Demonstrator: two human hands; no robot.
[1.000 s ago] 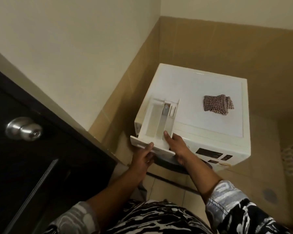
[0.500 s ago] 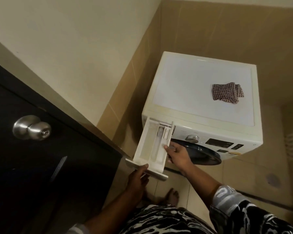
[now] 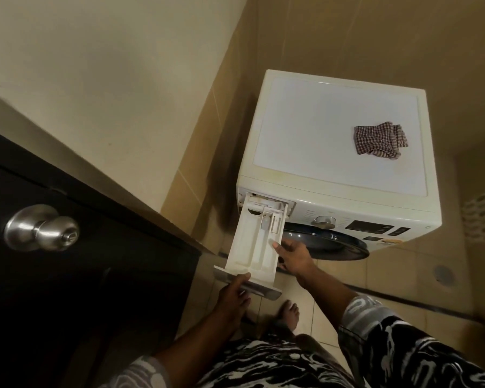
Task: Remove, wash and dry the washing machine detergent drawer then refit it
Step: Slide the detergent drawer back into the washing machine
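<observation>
- Long white plastic detergent drawer (image 3: 255,242) juts out toward the person, far end at the slot mouth in the white front-loading washing machine's (image 3: 333,130) top left corner
- Left hand (image 3: 233,294) grips its grey front panel, fingers curled under, thumb over the top edge
- Right hand (image 3: 291,257) pinches the right rim, thumb on top
- Tan tiled wall (image 3: 196,169) runs near the drawer's left edge, a gap between; tiled floor (image 3: 403,275) lies open below
- Checked cloth (image 3: 378,142) on the machine's top, well apart

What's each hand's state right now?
Left hand: closed, gripping the detergent drawer by its front panel.
Right hand: closed, pinching the drawer's right side wall.
</observation>
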